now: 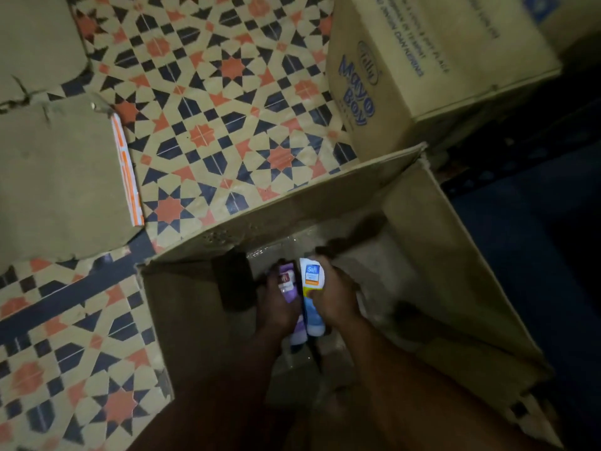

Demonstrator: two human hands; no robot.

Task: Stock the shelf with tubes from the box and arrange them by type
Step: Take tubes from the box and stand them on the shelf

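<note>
1. Hands come first in the head view. The left hand (pixel 276 307) curls round a purple tube (pixel 288 283), and the right hand (pixel 336 299) curls round a white tube (pixel 311 276) with a blue label and a yellow band. The two hands sit close together, each clamped on its own tube.
2. Both tubes are low inside the open box (pixel 439 262), whose walls rise on every side of the hands. They are in the box, not on a shelf (no shelf shows here).
3. One colour per hand looks deliberate. Splitting the types at pick-up would probably save sorting later.
4. Just past the fingertips something glints like clear wrapping (too blurred to be sure).
5. Beyond the hands, past the box's far flap, lies patterned tile floor (pixel 211 109). Ahead and to the right stands a closed carton (pixel 406 70) printed "Mayo Boy". Well to the left lies flattened cardboard (pixel 58 177), seemingly set aside.
</note>
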